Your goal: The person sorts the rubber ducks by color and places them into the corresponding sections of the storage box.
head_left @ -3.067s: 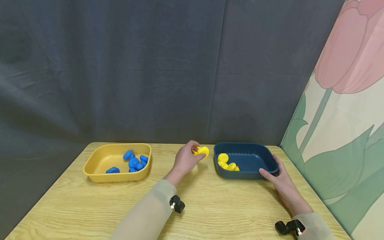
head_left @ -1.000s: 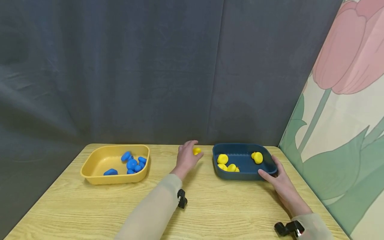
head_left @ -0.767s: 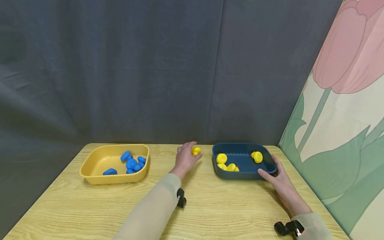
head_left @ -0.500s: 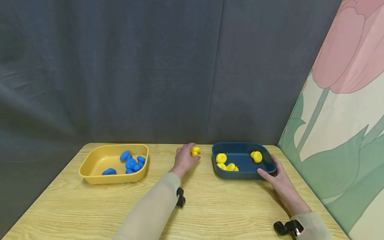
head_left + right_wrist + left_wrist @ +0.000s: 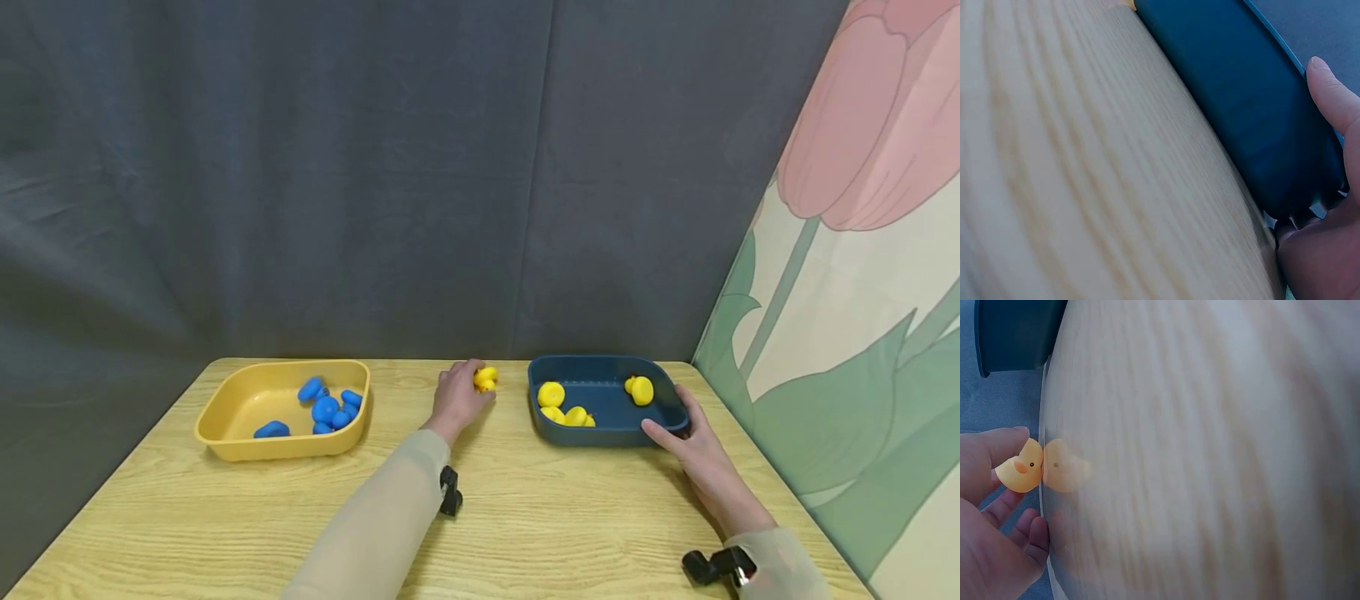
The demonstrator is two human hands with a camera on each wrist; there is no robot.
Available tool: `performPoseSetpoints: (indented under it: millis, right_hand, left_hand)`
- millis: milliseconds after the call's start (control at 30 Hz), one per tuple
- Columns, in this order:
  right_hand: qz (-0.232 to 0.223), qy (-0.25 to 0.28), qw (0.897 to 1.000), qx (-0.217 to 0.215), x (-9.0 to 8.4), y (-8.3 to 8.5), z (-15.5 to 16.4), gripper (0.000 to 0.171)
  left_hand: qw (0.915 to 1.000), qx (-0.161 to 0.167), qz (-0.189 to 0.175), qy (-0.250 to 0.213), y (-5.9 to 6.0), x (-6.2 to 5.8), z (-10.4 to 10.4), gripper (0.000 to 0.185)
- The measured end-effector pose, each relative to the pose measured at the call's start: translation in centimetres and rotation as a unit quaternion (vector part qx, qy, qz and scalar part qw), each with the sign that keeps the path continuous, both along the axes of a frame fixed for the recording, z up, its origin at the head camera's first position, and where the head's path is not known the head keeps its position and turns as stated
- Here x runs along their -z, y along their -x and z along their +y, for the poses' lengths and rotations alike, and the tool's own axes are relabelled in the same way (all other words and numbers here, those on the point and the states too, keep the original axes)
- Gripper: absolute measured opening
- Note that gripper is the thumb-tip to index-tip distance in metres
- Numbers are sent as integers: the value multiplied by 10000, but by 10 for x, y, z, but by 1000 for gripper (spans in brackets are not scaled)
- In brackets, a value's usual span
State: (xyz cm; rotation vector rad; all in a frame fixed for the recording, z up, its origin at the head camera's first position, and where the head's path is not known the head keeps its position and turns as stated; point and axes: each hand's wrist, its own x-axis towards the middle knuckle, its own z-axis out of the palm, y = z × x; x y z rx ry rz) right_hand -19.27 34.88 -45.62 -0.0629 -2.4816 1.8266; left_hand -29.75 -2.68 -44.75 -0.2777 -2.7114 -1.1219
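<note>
Yellow duck (image 5: pixel 486 379) seemingly between fingers (image 5: pixel 997 445)

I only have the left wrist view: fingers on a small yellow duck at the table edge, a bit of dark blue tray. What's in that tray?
Observer: The head view shows four yellow ducks inside the blue tray: three near its left end, one toward the right.
Operator: Where is the other hand?
Observer: The right hand holds the blue tray's near right corner, thumb on the rim.
Operator: Anything else on the table?
Observer: A yellow tray sits to the left of the left hand, with several blue toys in it.
Operator: Is the held duck over the blue tray?
Observer: No, the yellow duck is left of it, above the table.
</note>
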Motion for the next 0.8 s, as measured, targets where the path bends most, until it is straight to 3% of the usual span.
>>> performPoseSetpoints:
  millis: [533,800]
  right_hand:
    - [82,103,9999,-9,0,3,-1,109]
    - [73,170,9998,-20,0,0,0,108]
  left_hand:
    - [9996,-212,36,203,5,1,0,43]
    - [9997,-67,51,217,3,2,1,41]
